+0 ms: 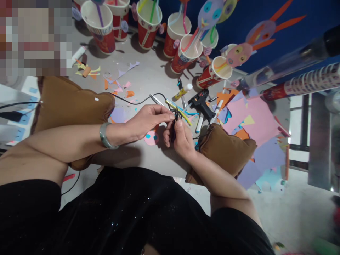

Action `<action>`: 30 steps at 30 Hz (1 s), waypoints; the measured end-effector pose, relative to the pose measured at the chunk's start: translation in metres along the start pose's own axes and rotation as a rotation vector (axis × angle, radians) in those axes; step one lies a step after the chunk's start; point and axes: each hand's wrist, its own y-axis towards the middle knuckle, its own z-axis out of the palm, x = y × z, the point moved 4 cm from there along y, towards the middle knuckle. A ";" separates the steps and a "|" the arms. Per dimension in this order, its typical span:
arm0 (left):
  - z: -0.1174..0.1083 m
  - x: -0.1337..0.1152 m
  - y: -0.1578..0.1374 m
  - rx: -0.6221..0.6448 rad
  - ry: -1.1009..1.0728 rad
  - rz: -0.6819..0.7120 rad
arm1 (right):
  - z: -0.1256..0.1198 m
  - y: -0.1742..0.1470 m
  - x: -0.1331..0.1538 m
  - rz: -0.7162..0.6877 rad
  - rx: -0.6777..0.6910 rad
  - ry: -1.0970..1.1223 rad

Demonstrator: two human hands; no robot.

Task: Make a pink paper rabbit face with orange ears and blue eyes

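My right hand is wrapped round a small dark tool with two narrow tips, like scissors or pliers; its handles are mostly hidden by my fingers. Thumb and fingertips of my left hand are pinched together right beside those tips; whatever they hold is too small to make out. On the table below lies a pink paper face with blue eyes. Just past my hands are yellow and blue straws and a silver pointed tool. A black glue gun rests to the right of them.
Red paper cups with straws and paper faces stand along the back. Paper scraps litter the left; coloured sheets lie right. Brown cushions flank my arms. A glue stick, markers and a black cord are close by.
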 end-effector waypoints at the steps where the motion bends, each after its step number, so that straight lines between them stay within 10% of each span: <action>1: 0.000 0.000 0.000 0.000 0.001 0.001 | 0.000 0.000 0.000 -0.006 0.003 0.002; 30: -0.003 -0.004 0.002 0.006 0.048 0.065 | -0.005 0.000 -0.003 0.040 0.010 0.032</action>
